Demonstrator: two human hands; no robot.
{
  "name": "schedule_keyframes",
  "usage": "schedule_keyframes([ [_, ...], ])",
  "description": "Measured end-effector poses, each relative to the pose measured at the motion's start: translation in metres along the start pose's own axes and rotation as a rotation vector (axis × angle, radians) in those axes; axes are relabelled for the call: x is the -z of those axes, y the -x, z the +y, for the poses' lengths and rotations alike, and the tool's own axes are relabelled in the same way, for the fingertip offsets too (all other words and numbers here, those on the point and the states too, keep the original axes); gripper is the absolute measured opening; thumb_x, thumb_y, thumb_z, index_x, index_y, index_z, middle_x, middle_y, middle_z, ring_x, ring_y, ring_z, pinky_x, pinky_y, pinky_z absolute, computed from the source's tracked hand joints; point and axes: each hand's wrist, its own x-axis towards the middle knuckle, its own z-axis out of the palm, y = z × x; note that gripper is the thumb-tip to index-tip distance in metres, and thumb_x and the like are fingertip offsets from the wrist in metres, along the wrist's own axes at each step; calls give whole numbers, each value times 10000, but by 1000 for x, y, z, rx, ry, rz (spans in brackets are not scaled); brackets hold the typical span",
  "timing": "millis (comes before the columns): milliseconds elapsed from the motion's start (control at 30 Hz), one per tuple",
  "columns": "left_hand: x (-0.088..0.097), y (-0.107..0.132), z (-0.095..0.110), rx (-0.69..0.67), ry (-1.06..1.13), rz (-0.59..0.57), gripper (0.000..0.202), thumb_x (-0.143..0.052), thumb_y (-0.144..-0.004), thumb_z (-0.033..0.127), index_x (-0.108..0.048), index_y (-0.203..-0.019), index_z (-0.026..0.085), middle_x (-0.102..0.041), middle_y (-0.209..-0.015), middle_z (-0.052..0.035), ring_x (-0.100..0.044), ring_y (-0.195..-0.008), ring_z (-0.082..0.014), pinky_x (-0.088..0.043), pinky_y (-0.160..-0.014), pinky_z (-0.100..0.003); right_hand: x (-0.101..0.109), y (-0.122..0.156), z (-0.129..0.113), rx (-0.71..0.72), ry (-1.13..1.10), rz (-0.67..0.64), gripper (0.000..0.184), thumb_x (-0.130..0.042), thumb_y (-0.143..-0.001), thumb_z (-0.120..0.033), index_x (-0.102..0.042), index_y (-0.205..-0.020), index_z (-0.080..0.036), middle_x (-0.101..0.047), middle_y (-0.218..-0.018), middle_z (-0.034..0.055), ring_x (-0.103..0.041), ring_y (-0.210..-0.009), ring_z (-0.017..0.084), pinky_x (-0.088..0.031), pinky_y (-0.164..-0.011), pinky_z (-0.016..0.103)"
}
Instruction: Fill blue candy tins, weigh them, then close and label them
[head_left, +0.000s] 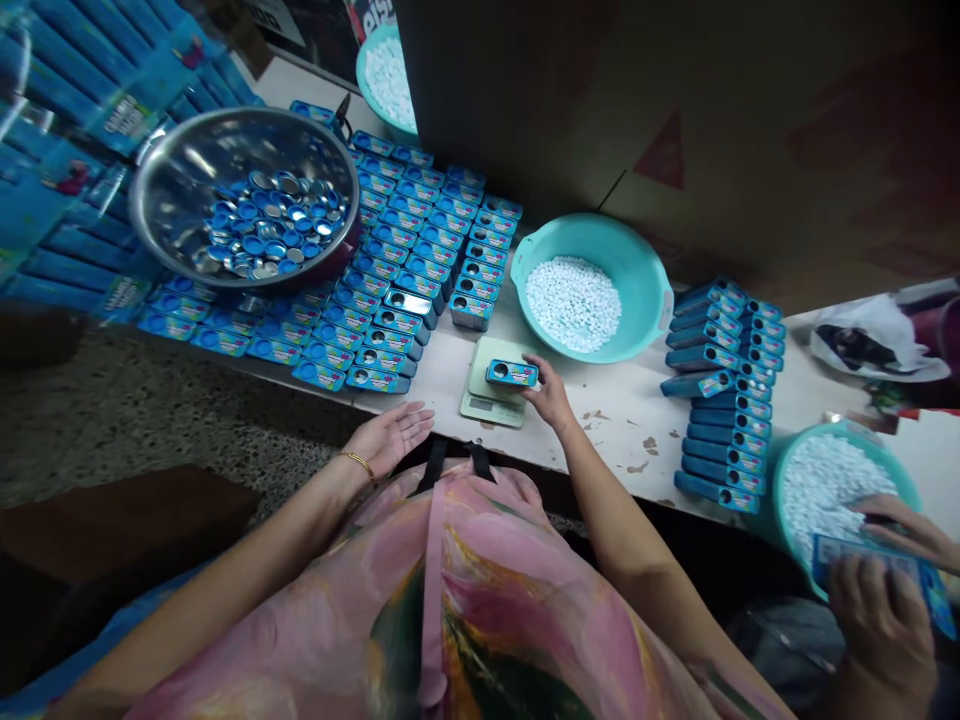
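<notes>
Worn white table (622, 440): right hand (551, 395) grips a blue tin (511, 374) on the small scale (491, 398), left hand (390, 435) open, palm up, empty at the table edge, teal basin (600, 235) of white tablets just behind, tin rows (405, 260) left.

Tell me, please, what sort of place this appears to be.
Probably a small hand-packing workshop: rows of small blue metal tins cover the table, a teal plastic basin holds white tablets, and the right hand holds a single blue tin on a pale-green weighing scale.
</notes>
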Motion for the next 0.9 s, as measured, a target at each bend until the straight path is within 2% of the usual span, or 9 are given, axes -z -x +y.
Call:
schedule_keyframes([
  [100, -9, -2, 4, 1, 7, -33, 214, -484, -792, 221, -594, -941, 115, -613, -1021, -155, -583, -950, -228, -494, -763, -335, -7, -4, -14, 26, 84, -13, 398, -588, -677, -272, -501, -1055, -181, -578, -1025, 49, -537, -931, 190, -419, -824, 338],
  [167, -17, -6, 7, 4, 33, -53, 242, -470, -799, 245, -592, -958, 109, -608, -1034, -161, -575, -967, -232, -486, -774, -339, -9, -2, -35, 80, 194, 2, 361, -575, -697, -287, -514, -1041, -193, -585, -988, 42, -534, -902, 198, -422, -798, 334],
  [233, -27, -11, 11, -2, 77, -78, 274, -455, -806, 276, -588, -966, 97, -602, -1041, -169, -571, -973, -236, -477, -788, -349, -11, 2, -64, 175, 342, -20, 369, -561, -717, -287, -509, -1077, -220, -576, -999, 44, -515, -912, 212, -410, -801, 340],
  [333, -46, -21, 16, -27, 163, -142, 305, -432, -816, 319, -587, -955, 96, -612, -996, -164, -578, -944, -239, -467, -798, -376, -11, 7, -104, 299, 586, -121, 414, -540, -738, -273, -480, -1147, -240, -562, -1012, 64, -481, -919, 247, -388, -794, 372],
  [433, -64, -29, 19, -33, 224, -201, 304, -416, -825, 321, -590, -938, 98, -625, -909, -144, -591, -880, -221, -464, -793, -378, -11, 7, -121, 331, 778, -190, 404, -528, -745, -258, -488, -1146, -230, -562, -965, 86, -463, -880, 267, -374, -735, 385],
  [533, -74, -34, 18, -29, 232, -213, 280, -427, -823, 276, -593, -915, 70, -625, -860, -140, -593, -825, -202, -469, -775, -349, -9, 7, -120, 325, 840, -192, 398, -532, -745, -253, -490, -1140, -231, -562, -951, 92, -458, -868, 267, -368, -718, 380],
  [633, -76, -38, 16, -38, 226, -193, 237, -451, -813, 224, -601, -868, 49, -625, -810, -135, -592, -772, -181, -480, -740, -313, -4, 10, -113, 309, 766, -166, 391, -537, -744, -249, -489, -1131, -242, -564, -960, 82, -469, -868, 258, -379, -746, 379],
  [767, -70, -41, 17, -73, 190, -189, 157, -485, -783, 126, -614, -838, 56, -630, -816, -131, -594, -778, -170, -487, -731, -283, -3, 11, -96, 214, 486, -111, 344, -545, -737, -251, -498, -1077, -247, -568, -975, 49, -495, -897, 229, -401, -791, 358],
  [900, -52, -37, 18, -113, 92, -152, 217, -472, -717, -39, -613, -850, 59, -630, -865, -143, -604, -826, -168, -494, -731, -246, -23, -7, -73, 63, 92, -25, 343, -547, -724, -271, -475, -1053, -206, -571, -927, 28, -536, -817, 175, -443, -728, 305],
])
